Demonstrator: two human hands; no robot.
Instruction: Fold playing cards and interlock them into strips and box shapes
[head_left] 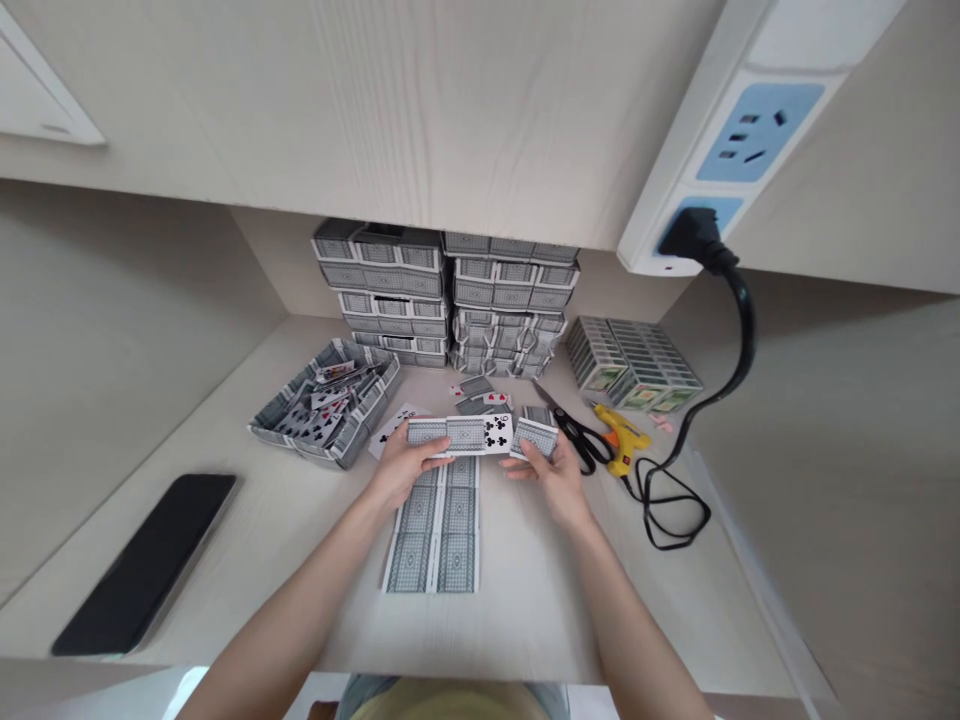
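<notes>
My left hand (405, 465) is closed on a strip of joined playing cards (466, 436), thumb on top. The strip shows grey patterned backs and, at its right end, the face of a six of clubs. My right hand (553, 474) pinches a folded playing card (534, 436), back up, just right of the strip's end; whether the two touch I cannot tell. Below them on the desk lie two long strips of joined cards (457, 545), side by side, their far ends partly hidden by the held strip. Loose cards (480, 400) lie just beyond my hands.
A card-built tray (341, 452) of loose cards stands left. Stacked card-built boxes (397, 280) fill the back, with packs of cards (637, 365) to their right. Black scissors (589, 445) and a yellow glue gun (624, 435) lie right, its cord (675, 545) looped. A black phone (146, 560) lies left.
</notes>
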